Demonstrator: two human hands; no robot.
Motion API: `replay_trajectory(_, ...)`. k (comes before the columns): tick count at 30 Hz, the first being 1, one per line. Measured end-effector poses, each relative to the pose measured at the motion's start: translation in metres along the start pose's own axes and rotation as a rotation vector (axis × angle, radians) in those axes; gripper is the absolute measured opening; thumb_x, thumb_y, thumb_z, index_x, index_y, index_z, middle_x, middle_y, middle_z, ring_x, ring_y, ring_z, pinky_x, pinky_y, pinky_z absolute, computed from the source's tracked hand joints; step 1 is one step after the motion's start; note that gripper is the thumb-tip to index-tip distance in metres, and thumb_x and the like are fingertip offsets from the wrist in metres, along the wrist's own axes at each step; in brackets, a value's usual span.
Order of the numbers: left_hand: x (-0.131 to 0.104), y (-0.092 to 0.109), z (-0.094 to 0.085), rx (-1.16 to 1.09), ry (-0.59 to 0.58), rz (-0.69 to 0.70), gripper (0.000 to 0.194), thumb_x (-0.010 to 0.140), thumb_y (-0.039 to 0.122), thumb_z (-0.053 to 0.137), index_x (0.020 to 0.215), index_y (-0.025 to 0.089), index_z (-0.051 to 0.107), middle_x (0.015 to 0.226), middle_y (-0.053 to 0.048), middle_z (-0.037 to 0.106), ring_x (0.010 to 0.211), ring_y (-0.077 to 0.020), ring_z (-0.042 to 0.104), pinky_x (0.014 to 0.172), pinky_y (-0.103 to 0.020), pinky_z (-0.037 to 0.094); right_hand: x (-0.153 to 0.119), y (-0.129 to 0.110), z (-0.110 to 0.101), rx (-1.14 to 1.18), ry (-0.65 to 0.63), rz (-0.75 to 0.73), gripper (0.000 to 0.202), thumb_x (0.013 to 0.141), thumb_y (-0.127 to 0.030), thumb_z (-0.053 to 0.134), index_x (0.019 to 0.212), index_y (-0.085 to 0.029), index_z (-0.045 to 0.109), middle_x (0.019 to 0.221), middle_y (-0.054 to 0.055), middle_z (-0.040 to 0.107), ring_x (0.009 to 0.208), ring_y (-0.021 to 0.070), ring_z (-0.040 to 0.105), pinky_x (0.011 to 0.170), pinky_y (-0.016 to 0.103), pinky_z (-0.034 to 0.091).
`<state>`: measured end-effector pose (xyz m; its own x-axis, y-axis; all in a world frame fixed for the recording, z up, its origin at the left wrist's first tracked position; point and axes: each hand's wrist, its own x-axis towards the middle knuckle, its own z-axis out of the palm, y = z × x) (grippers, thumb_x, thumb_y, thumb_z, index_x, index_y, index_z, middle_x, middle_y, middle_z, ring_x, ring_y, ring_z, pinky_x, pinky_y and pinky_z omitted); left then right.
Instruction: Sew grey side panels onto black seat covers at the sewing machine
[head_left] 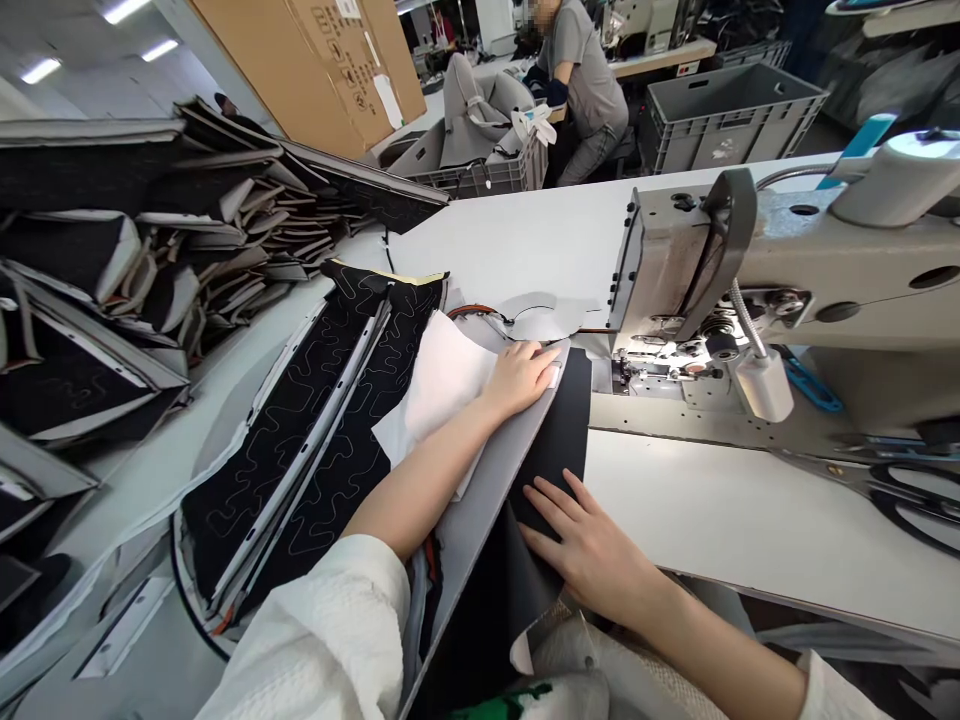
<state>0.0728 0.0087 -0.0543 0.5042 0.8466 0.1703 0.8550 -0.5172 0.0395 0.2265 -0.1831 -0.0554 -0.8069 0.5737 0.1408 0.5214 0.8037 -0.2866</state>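
My left hand (523,380) lies palm down on the end of a grey fabric panel (491,470), its fingers reaching toward the panel's upper edge. Under the grey panel is a black fabric piece (562,420), which hangs down toward my lap. On that black piece rests my right hand (581,540), fingers spread and its heel toward me. A white sheet (450,375) sits left of my left wrist. Further left stretches a black quilted panel (360,400) with pale wavy stitching and lengthwise strips. The needle area of a sewing machine (667,365) is lit, just right of the fabric ends.
Large scissors (885,480) and a blue-handled tool (810,380) lie at the right. Stacked black and grey panels (225,220) fill the left side. Behind the white table (517,240) are a cardboard box (322,70), a grey crate (735,115) and a person (585,80).
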Motion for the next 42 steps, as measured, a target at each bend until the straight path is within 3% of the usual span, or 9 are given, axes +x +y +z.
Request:
replay_trajectory(3, -0.001, -0.002, 0.002, 0.016, 0.006, -0.084, 0.044, 0.093, 0.042, 0.039, 0.135, 0.030, 0.045, 0.129, -0.009, 0.047, 0.118, -0.0278, 0.041, 0.098, -0.046, 0.032, 0.000, 0.012, -0.010, 0.063, -0.056, 0.013, 0.054, 0.083, -0.026, 0.056, 0.136, -0.022, 0.044, 0.142, 0.015, 0.041, 0.135, 0.0295, 0.030, 0.109, 0.063, 0.012)
replay_trajectory(8, 0.002, 0.003, -0.004, -0.032, -0.002, -0.070, 0.046, 0.091, 0.042, 0.045, 0.136, 0.031, 0.045, 0.103, -0.009, 0.052, 0.103, -0.0249, 0.048, 0.083, -0.034, 0.042, 0.006, 0.022, -0.017, 0.012, -0.068, 0.155, 0.063, 0.077, -0.020, 0.062, 0.137, -0.024, 0.043, 0.146, 0.017, 0.034, 0.136, 0.0368, 0.024, 0.102, 0.072, 0.014)
replay_trajectory(15, 0.004, 0.054, 0.006, -0.145, 0.065, -0.062, 0.034, 0.088, 0.038, 0.052, 0.119, 0.032, 0.063, 0.094, -0.008, 0.055, 0.095, -0.0240, 0.051, 0.069, -0.029, 0.044, 0.001, -0.019, 0.007, -0.099, 0.075, 0.200, 0.042, 0.092, -0.028, 0.042, 0.133, -0.020, 0.047, 0.139, 0.023, 0.041, 0.133, 0.0378, 0.031, 0.096, 0.074, 0.025)
replay_trajectory(19, 0.003, 0.071, 0.013, -0.225, 0.087, -0.017, 0.034, 0.088, 0.033, 0.051, 0.119, 0.029, 0.063, 0.103, -0.007, 0.056, 0.097, -0.0224, 0.050, 0.077, -0.030, 0.045, -0.013, -0.034, 0.012, -0.113, 0.120, 0.224, 0.040, 0.094, -0.029, 0.038, 0.132, -0.020, 0.049, 0.138, 0.021, 0.043, 0.132, 0.0374, 0.031, 0.095, 0.073, 0.028)
replay_trajectory(25, -0.004, 0.078, 0.013, -0.305, 0.093, -0.014, 0.036, 0.087, 0.029, 0.053, 0.122, 0.025, 0.061, 0.109, -0.007, 0.054, 0.103, -0.0214, 0.050, 0.091, -0.031, 0.044, -0.031, -0.008, 0.003, -0.013, 0.098, 0.136, 0.042, 0.093, -0.027, 0.043, 0.135, -0.025, 0.044, 0.141, 0.016, 0.042, 0.134, 0.0291, 0.030, 0.104, 0.065, 0.023)
replay_trajectory(31, -0.005, 0.086, 0.013, -0.336, 0.066, 0.011, 0.033, 0.089, 0.024, 0.050, 0.118, 0.023, 0.064, 0.103, -0.009, 0.052, 0.100, -0.0212, 0.050, 0.093, -0.033, 0.044, -0.033, -0.002, 0.008, -0.075, 0.184, 0.183, 0.041, 0.090, -0.023, 0.048, 0.131, -0.022, 0.049, 0.136, 0.022, 0.044, 0.133, 0.0373, 0.030, 0.101, 0.067, 0.026)
replay_trajectory(42, -0.006, 0.095, 0.014, -0.348, 0.086, 0.044, 0.032, 0.090, 0.026, 0.048, 0.117, 0.023, 0.064, 0.105, -0.008, 0.049, 0.102, -0.0197, 0.049, 0.095, -0.032, 0.042, -0.048, -0.008, 0.013, -0.085, 0.209, 0.205, 0.045, 0.089, -0.025, 0.052, 0.133, -0.025, 0.047, 0.138, 0.019, 0.044, 0.134, 0.0370, 0.029, 0.103, 0.066, 0.025)
